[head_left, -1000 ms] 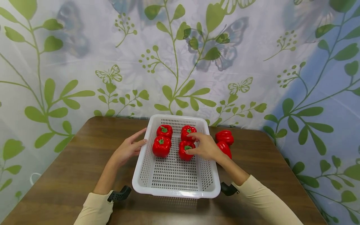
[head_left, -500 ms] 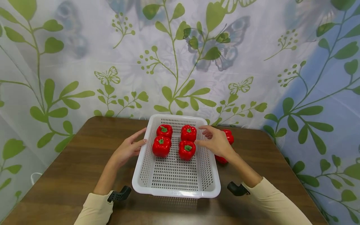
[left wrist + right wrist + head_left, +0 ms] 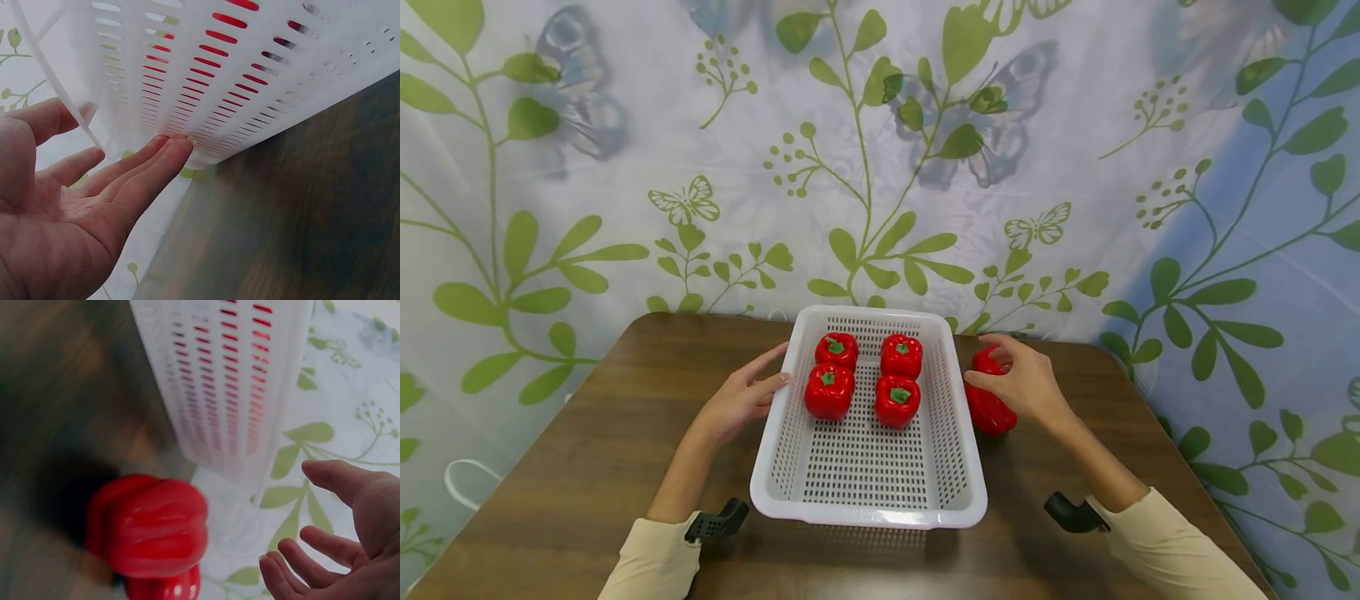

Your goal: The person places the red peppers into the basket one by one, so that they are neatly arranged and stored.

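Observation:
A white perforated plastic basket (image 3: 865,462) stands mid-table, with several red bell peppers (image 3: 897,402) upright in its far part, green stems up. At its left side, my left hand (image 3: 741,404) touches the rim and outer wall with fairly straight fingers; the left wrist view shows those fingertips (image 3: 181,144) against the slotted side. Two more red bell peppers lie on the table just right of the basket, a nearer one (image 3: 991,410) and a farther one (image 3: 988,358). Over them hovers my right hand (image 3: 1026,382), fingers loosely bent and apart, partly hiding both peppers and holding nothing.
The brown wooden table (image 3: 647,400) reaches back to a patterned cloth (image 3: 737,167) with green leaves and butterflies. A white cord loop (image 3: 463,479) shows at the table's left edge. Black wrist cameras (image 3: 718,523) sit on both wrists.
My right hand has let go of a bell pepper in the basket, lifted off over the right rim and moved right above the two outside peppers. The left hand has stayed at the basket's side.

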`<state>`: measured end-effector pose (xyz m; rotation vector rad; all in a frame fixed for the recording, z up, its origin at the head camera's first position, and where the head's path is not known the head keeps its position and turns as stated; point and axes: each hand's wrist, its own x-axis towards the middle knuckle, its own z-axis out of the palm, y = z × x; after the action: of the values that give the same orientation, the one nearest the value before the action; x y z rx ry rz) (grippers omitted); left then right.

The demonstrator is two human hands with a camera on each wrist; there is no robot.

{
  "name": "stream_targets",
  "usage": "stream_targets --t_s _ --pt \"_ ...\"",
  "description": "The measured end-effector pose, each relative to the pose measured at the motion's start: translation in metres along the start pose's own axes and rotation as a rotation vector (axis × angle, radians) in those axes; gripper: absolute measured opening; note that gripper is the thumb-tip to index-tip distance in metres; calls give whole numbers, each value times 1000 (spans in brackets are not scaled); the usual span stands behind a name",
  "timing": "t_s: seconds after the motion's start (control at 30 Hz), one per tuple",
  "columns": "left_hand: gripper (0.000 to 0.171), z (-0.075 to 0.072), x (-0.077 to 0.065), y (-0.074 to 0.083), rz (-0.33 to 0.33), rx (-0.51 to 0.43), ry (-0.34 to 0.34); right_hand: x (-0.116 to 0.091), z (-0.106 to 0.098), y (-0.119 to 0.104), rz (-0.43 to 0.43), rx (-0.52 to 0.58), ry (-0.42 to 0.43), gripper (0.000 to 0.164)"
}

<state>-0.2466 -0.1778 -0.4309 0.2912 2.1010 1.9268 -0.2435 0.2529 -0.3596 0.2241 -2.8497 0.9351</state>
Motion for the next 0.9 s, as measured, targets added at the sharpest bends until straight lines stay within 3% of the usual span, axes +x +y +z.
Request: stream_targets --t_s 0.33,0.6,0.9 --pt "67 -1 1 -2 7 14 -8 -9 3 29 77 -1 -14 74" --pt "67 -1 1 -2 7 14 -9 -11 19 49 56 -47 18 72" --pt "66 0 2 -2 10 6 -9 -9 35 57 20 -88 29 72"
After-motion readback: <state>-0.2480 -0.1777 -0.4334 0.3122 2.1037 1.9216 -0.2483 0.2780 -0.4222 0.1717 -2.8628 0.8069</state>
